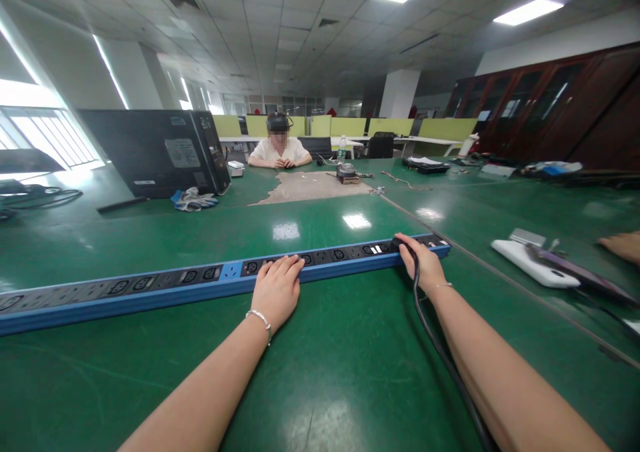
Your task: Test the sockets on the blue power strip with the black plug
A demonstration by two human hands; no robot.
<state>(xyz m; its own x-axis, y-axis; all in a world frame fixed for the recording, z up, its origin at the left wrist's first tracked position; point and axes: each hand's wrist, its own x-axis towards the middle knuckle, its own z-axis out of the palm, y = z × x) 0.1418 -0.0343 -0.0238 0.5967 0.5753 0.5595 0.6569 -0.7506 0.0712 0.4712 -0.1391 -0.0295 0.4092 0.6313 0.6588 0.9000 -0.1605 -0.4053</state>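
Note:
A long blue power strip (170, 298) with black sockets and one blue socket (231, 271) lies across the green table (320, 345). My left hand (278, 289) rests on the strip near its middle, fingers laid over the top and holding nothing. At the strip's right end, my right hand (421, 262) is wrapped round a black plug, which sits against the sockets and is mostly covered by the fingers. Its black cable (434, 345) runs down beside my right forearm.
A black computer case (160, 152) and gloves (194, 200) are at the back left. Across the table sits a person (279, 151). A white device (533, 263) lies at the right, near another person's hand (623, 246). A brown sheet (310, 187) lies beyond the strip.

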